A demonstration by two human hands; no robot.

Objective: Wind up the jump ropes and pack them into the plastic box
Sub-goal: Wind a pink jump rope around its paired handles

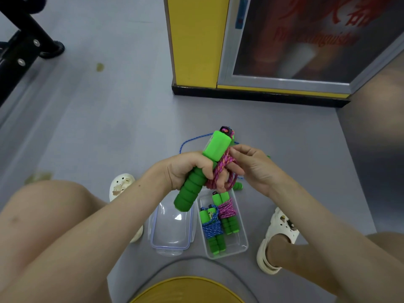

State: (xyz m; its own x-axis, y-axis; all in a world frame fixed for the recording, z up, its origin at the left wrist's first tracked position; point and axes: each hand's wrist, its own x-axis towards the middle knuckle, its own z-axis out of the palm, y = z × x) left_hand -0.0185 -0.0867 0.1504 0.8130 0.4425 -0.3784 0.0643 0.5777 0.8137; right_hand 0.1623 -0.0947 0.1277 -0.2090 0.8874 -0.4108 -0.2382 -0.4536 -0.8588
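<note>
From where I am standing, looking down over the person's shoulders, the left hand (188, 169) is gripping the green handles (193, 189) of a jump rope, its fingers curled tightly round the foam grip and holding it up above the floor at a slant. The right hand (254, 168) is pinching the pink rope (219, 171) between thumb and fingers just beside the handles, where several turns are already lying wrapped around them.

Below the hands, the plastic box (240, 237) is sitting open on the grey floor (109, 119) between the person's feet. Two wound ropes are lying in it side by side: a blue bundle (212, 228) on the left and a pink bundle (226, 212) to its right, touching each other. The clear lid (170, 230) is resting on the floor just to the left of the box.

A loose blue rope (196, 138) is trailing on the floor beyond the hands. Cream clogs (277, 232) are showing on the feet.
</note>
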